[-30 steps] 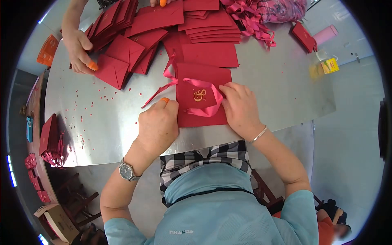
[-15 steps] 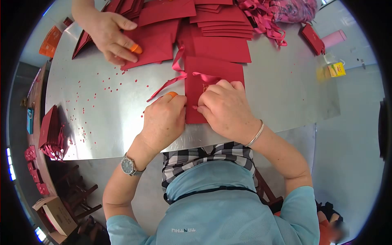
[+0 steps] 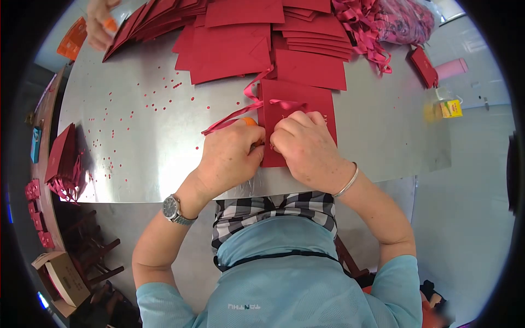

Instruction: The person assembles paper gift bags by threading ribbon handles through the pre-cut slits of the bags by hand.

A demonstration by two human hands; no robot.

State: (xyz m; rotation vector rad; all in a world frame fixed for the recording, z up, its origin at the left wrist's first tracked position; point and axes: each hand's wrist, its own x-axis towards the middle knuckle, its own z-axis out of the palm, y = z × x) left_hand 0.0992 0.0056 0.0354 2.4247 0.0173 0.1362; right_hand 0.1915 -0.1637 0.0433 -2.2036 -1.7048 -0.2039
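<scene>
Yellow packet point(image 3: 451, 109) lay near right end of desk point(image 3: 394, 136), pink cylinder point(image 3: 451, 68) just beyond. Open cardboard box point(image 3: 68, 277) sat lower left, near dark wooden stool point(image 3: 98, 252).

Bag point(image 3: 301, 90): red, gold print. Ribbon point(image 3: 229, 119): pink. Your shirt point(image 3: 284, 281): light blue. Your trousers point(image 3: 240, 216): black-white check. Bottle point(image 3: 451, 68): pink.

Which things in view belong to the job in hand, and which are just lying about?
Likely part of the job: red paper bag under the right hand, left hand at its edge, pink ribbon, stacked red bags, ribbon pile.

Likely just lying about: pink cylinder, yellow packet, red dots, cardboard box.
</scene>
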